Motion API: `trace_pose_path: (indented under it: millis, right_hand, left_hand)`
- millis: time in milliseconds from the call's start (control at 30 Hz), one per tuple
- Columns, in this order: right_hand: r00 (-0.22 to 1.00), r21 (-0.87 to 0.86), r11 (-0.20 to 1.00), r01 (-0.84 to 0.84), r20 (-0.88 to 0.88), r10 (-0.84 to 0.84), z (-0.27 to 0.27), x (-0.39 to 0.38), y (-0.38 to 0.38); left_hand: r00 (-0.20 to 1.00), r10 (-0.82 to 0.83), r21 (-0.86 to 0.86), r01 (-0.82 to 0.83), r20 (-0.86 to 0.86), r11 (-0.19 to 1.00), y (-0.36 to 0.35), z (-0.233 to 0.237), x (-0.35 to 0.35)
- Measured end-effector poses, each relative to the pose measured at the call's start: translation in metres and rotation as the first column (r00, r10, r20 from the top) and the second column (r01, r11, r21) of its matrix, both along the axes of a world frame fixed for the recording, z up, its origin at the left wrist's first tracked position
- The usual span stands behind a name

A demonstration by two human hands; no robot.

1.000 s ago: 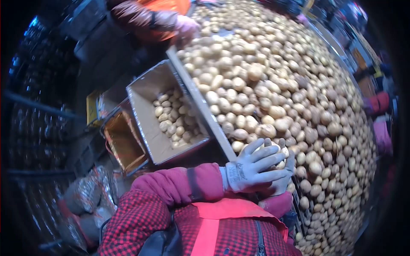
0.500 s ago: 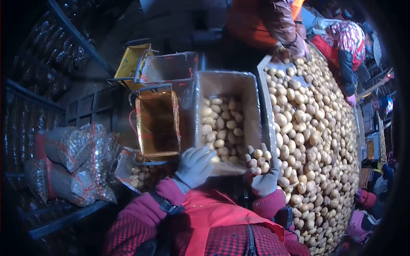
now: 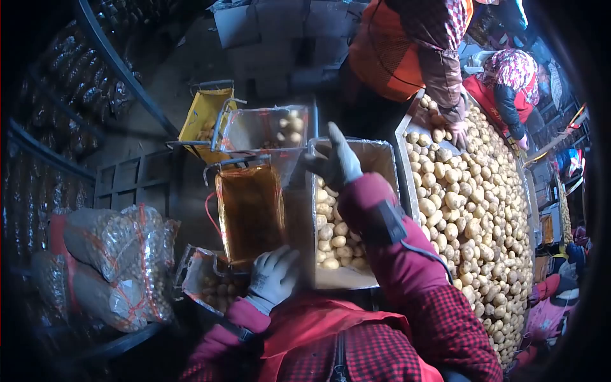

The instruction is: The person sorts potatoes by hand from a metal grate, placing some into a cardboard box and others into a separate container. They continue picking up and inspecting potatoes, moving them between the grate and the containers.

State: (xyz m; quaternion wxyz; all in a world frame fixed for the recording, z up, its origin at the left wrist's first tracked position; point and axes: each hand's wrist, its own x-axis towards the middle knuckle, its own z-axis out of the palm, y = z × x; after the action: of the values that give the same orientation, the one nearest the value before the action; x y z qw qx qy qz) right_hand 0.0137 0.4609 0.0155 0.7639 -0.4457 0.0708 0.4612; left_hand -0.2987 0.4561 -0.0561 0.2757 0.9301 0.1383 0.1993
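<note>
My right hand [image 3: 338, 158], in a grey glove, stretches forward over the left edge of a plastic-lined box [image 3: 340, 279]. Its fingers are spread and hold nothing. Just beyond it, several blurred potatoes [image 3: 291, 127] appear at a clear-lined basket [image 3: 245, 130], apart from the hand. More potatoes [image 3: 331, 245] lie inside the lined box. My left hand [image 3: 273, 278], gloved too, is low beside that box, near the yellow-lined basket [image 3: 251, 213]; its fingers are extended, with nothing visible in them.
A wide sorting table [image 3: 407, 172] heaped with potatoes runs along the right. Two people [image 3: 394, 51] work at its far end, a co-worker's hand [image 3: 457, 134] on the potatoes. Filled sacks [image 3: 105, 267] lie at left. A yellow basket [image 3: 202, 118] and a small potato box [image 3: 197, 280] stand nearby.
My right hand has swung forward and left from the box's near right corner and released its handful of potatoes. My left hand has drawn back off the box rim, lower.
</note>
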Motion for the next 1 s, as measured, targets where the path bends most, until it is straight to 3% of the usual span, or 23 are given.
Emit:
trace_pose_path:
  millis: [33,133,167,200,267,300,467,567,633,667,700,733,833,867,933,967,1000]
  right_hand:
    - [0.990,0.075,0.997,0.037,0.134,-0.047,-0.016,-0.009,-0.011]
    - [0.992,0.040,0.995,-0.087,0.090,0.083,-0.050,-0.017,-0.074]
    - [0.991,-0.011,0.998,-0.066,0.118,0.067,-0.053,-0.027,-0.094]
    - [0.996,0.006,0.998,0.055,0.073,-0.055,-0.071,-0.033,-0.108]
    - [0.998,-0.013,0.999,0.051,0.027,-0.051,-0.025,-0.039,-0.150]
    - [0.982,-0.089,0.978,0.187,0.040,-0.184,-0.036,-0.038,-0.163]
    - [0.916,-0.114,0.927,0.356,0.240,-0.322,-0.011,-0.035,-0.279]
    - [0.774,-0.160,0.776,0.610,0.331,-0.540,0.023,-0.072,-0.346]
    - [0.666,0.133,0.749,0.649,0.378,-0.643,-0.035,-0.080,-0.412]
    - [0.573,0.074,0.689,0.721,0.496,-0.653,-0.010,-0.109,-0.436]
    - [0.547,-0.105,0.570,0.815,0.464,-0.697,0.007,-0.123,-0.455]
    - [0.409,0.066,0.551,0.832,0.598,-0.689,-0.035,-0.142,-0.492]
    - [0.167,-0.119,0.123,0.985,0.825,-0.540,-0.039,-0.188,-0.553]
    - [0.226,-0.216,0.078,0.973,0.843,-0.488,-0.025,-0.210,-0.568]
    - [0.421,-0.448,-0.106,0.888,0.883,-0.207,-0.024,-0.236,-0.596]
    - [0.406,-0.382,-0.192,0.904,0.908,0.102,-0.021,-0.251,-0.601]
    - [0.513,-0.460,-0.256,0.850,0.833,0.206,-0.019,-0.257,-0.603]
  left_hand:
    - [1.000,-0.001,-0.024,0.001,-0.024,1.000,0.003,0.002,0.000]
    - [0.997,0.039,0.000,-0.039,0.065,0.999,0.011,-0.003,0.009]
    - [0.998,0.019,-0.001,-0.019,0.052,1.000,0.012,0.002,0.019]
    - [0.993,-0.024,0.048,0.019,0.112,0.999,0.015,-0.008,0.028]
    - [0.975,-0.107,0.061,0.097,0.196,0.993,0.014,-0.025,0.057]
    - [0.974,-0.156,0.090,0.142,0.165,0.986,0.009,-0.022,0.070]
    - [0.842,-0.499,0.022,0.506,0.203,0.862,-0.054,0.002,0.147]
    - [0.720,-0.658,0.052,0.665,0.219,0.745,-0.097,0.003,0.180]
    - [0.637,-0.741,0.111,0.738,0.211,0.666,-0.131,0.016,0.195]
    - [0.589,-0.780,0.135,0.772,0.212,0.621,-0.147,0.021,0.201]
    - [0.549,-0.809,0.159,0.798,0.210,0.582,-0.163,0.026,0.207]
    - [0.509,-0.835,0.162,0.824,0.208,0.543,-0.181,0.033,0.212]
    - [0.393,-0.888,0.162,0.885,0.240,0.435,-0.229,0.027,0.226]
    - [0.363,-0.904,0.170,0.899,0.228,0.404,-0.240,0.024,0.230]
    - [0.369,-0.911,0.195,0.895,0.184,0.402,-0.260,0.023,0.233]
    - [0.378,-0.914,0.205,0.892,0.150,0.403,-0.266,0.022,0.233]
    - [0.404,-0.907,0.187,0.888,0.119,0.420,-0.271,0.019,0.233]
